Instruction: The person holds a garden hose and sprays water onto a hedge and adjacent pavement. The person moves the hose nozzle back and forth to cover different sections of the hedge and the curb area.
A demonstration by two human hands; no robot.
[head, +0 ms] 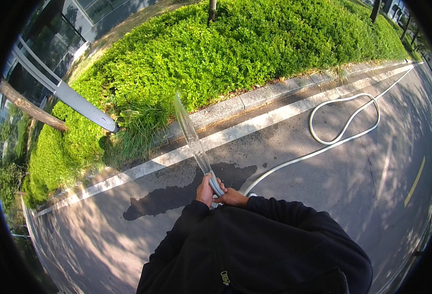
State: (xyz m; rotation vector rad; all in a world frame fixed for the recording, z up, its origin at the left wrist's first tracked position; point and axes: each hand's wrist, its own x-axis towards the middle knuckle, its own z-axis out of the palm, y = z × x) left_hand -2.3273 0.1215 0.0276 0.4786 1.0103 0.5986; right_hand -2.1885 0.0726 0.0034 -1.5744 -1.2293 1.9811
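Note:
My left hand (pixel 204 191) grips a pale braided hose (pixel 216 185) close to its open end. Just behind it, my right hand (pixel 233 197) is closed around the same hose. A clear stream of water (pixel 194 141) shoots from the hose end across the curb and reaches the edge of a green hedge (pixel 216 58). Where the water lands among the leaves is hard to make out. Below the stream, a dark wet patch (pixel 164 201) spreads over the asphalt.
The hose (pixel 293 160) runs right along the road, forming a loop (pixel 311 125). A pale curb strip (pixel 234 133) and a stone border (pixel 234 106) edge the hedge. A grey metal post (pixel 87 106) and a leaning tree trunk (pixel 32 104) stand at left.

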